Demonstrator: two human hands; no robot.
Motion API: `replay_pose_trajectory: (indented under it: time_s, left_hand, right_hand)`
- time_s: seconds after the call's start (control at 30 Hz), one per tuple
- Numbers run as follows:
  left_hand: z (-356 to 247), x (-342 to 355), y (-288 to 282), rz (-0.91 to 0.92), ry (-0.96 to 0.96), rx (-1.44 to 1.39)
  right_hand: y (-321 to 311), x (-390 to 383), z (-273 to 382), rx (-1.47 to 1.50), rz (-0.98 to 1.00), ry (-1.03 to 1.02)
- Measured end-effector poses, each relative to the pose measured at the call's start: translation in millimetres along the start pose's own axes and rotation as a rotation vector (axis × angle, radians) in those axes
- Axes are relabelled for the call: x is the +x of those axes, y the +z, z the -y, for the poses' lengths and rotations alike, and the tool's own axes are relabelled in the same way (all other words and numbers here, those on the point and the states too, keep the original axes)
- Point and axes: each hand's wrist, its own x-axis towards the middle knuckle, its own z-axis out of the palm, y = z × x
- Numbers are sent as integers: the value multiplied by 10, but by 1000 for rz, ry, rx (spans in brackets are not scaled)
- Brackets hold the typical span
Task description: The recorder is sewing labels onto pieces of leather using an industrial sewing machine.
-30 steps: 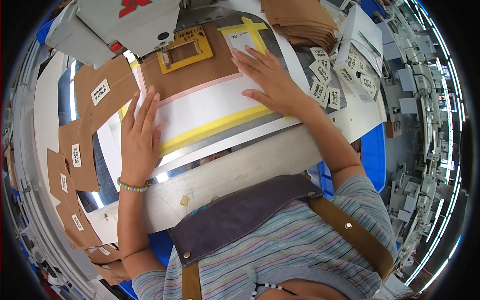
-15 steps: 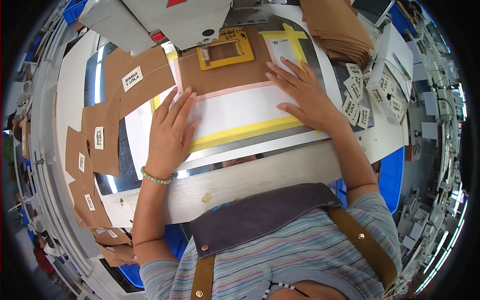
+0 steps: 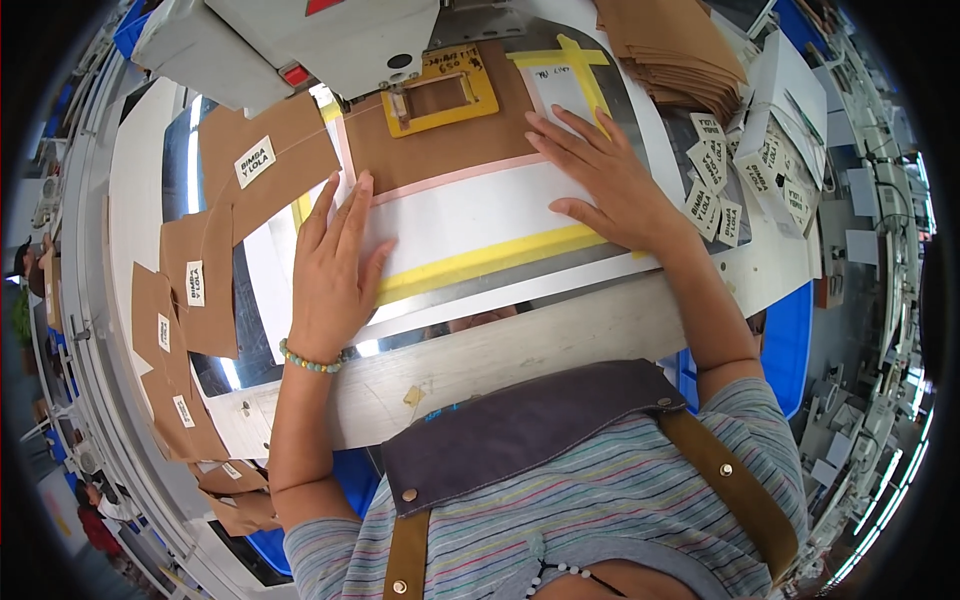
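Note:
My left hand [image 3: 333, 268] lies flat with fingers outstretched on the left part of a white sheet [image 3: 470, 222], its fingertips at the pink-edged corner of a brown panel [image 3: 450, 160]. My right hand [image 3: 608, 190] is spread over the sheet's right side, fingertips on the panel's right edge and the white strip beside it. Neither hand grips anything. A yellow frame [image 3: 462, 122] with a rectangular opening rests on the brown panel, under the white and grey sewing machine head [image 3: 330, 45]. Yellow tape [image 3: 490, 262] runs along the sheet's near edge.
Brown pieces with white labels, joined by thread, trail off leftward, the closest being a labelled brown piece [image 3: 275, 150]. At right are a stack of brown pieces [image 3: 670, 55], loose white labels [image 3: 703, 208] and a white box [image 3: 785, 100]. A blue bin [image 3: 797, 350] sits below the table.
The view has shifted slightly, so the machine head and yellow frame appear a little farther left. Both hands remain flat in nearly the same places on the sheet and panel.

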Motion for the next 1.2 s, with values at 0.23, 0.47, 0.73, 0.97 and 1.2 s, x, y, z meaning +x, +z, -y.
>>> replay_pose_trajectory:
  time_s: [0.23,0.47,0.73,0.97,1.2]
  left_hand:
    - [-37,13,-10,39,-32,31]
    - [-15,-8,4,8,-17,49]
    - [0,22,33,53,-31,29]
    - [50,-40,43,51,-53,61]
    - [48,-25,78,35,-19,78]
  right_hand:
    - [-3,-18,-22,-42,40,-10]
    - [41,-17,-35,60,20,3]
    - [112,-87,-67,26,-80,1]
    - [-116,-93,-339,-91,-446,16]
    - [-873,-723,-497,-299,-235,821]
